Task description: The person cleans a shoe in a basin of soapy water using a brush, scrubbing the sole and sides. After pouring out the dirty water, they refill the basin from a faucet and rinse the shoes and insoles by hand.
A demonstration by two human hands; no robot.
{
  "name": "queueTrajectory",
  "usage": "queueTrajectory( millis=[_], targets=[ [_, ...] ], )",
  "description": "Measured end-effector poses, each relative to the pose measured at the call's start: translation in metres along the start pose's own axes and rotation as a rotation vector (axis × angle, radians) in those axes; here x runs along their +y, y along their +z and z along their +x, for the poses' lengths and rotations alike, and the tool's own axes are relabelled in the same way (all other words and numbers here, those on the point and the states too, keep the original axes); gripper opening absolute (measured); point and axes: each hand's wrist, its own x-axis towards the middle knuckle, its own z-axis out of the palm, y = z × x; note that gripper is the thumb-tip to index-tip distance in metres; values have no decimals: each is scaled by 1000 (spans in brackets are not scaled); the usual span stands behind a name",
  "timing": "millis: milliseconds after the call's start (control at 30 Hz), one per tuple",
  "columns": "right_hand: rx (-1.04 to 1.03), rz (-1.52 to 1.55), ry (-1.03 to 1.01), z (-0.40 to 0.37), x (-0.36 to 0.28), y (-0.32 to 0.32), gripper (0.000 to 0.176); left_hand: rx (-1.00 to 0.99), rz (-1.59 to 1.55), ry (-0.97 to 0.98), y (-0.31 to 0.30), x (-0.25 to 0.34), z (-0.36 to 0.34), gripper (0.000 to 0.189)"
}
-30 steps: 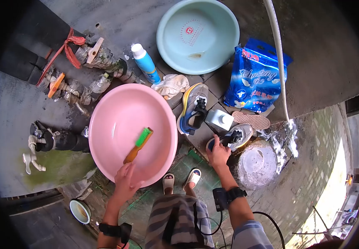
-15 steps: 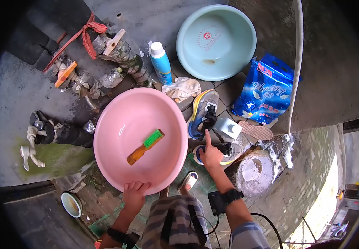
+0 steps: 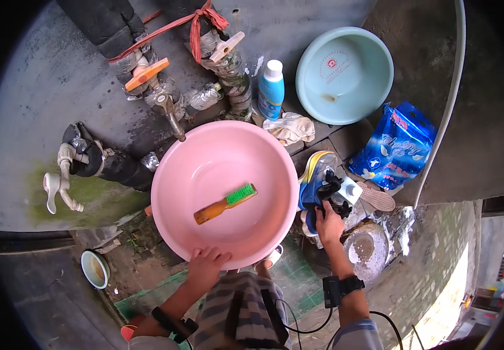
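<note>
My left hand (image 3: 206, 267) grips the near rim of a large pink basin (image 3: 167, 230), its fingers curled over the edge. Inside the basin lies a wooden-handled scrub brush (image 3: 212, 212) with green bristles. To the right, my right hand (image 3: 329, 226) has its thumb and fingers closed at the black opening of a grey, blue and yellow sneaker (image 3: 316, 175). A second sneaker (image 3: 307, 223) lies beside it, partly hidden by that hand. Just beyond are a white bottle (image 3: 351, 191) and a loose insole (image 3: 378, 198).
Behind the basin stand a blue spray can (image 3: 271, 90), a crumpled cloth (image 3: 293, 128) and a pale blue basin (image 3: 374, 76). A blue detergent bag (image 3: 396, 149) is farther right. Taps (image 3: 173, 119) and wrapped pipes (image 3: 228, 73) line the wall. A small bowl (image 3: 95, 269) sits at lower left.
My right hand has gone from pointing with its index finger to closing its fingers at the sneaker. The whole view has shifted; my left hand stays on the pink basin's rim.
</note>
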Motion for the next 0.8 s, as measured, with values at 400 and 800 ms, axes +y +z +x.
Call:
queueTrajectory(
  millis=[400,800],
  targets=[
    [-12,-4,-274,-84,-24,-109,25,93,-31,48,0,-16,-10,27],
    [31,-25,-460,-100,-116,-205,23,136,56,70,21,-27,-20,22]
  ],
)
